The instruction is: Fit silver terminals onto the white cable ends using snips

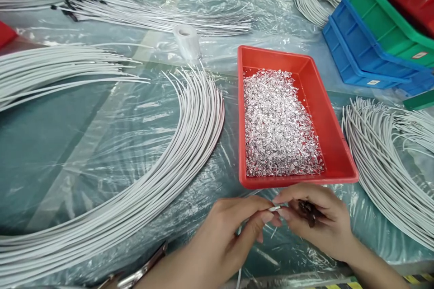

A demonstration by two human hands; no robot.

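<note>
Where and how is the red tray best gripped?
Likely from above, by the left and right rims of the tray, which stand above the silvery scraps inside. On the right, keep the grip toward the far end, since white cables crowd the near corner.

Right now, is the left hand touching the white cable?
Touching. The head view shows the left hand pinching the white cable near its end, between thumb and forefinger.
</note>
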